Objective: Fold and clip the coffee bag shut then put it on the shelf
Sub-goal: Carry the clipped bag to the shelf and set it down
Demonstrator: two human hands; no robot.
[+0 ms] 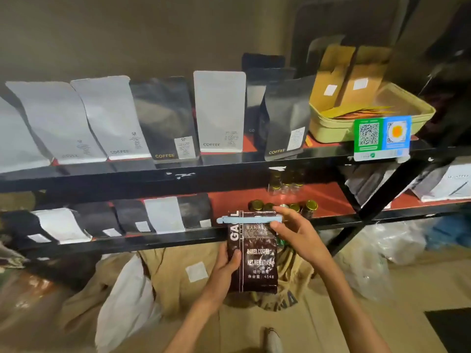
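A dark brown coffee bag (257,258) with white lettering stands upright in front of the lower shelf. My left hand (225,266) grips its lower left side, thumb across the front. A light blue clip (248,220) lies across the bag's folded top. My right hand (295,229) pinches the clip's right end between thumb and fingers. The black-framed shelf (178,177) with red boards stands behind.
Grey and black coffee pouches (219,113) line the upper board, with more on the lower one. Gold-lidded jars (309,207) stand right behind the bag. A green tray (331,128) with cardboard boxes and a QR sign (382,138) sit upper right. Sacks lie below.
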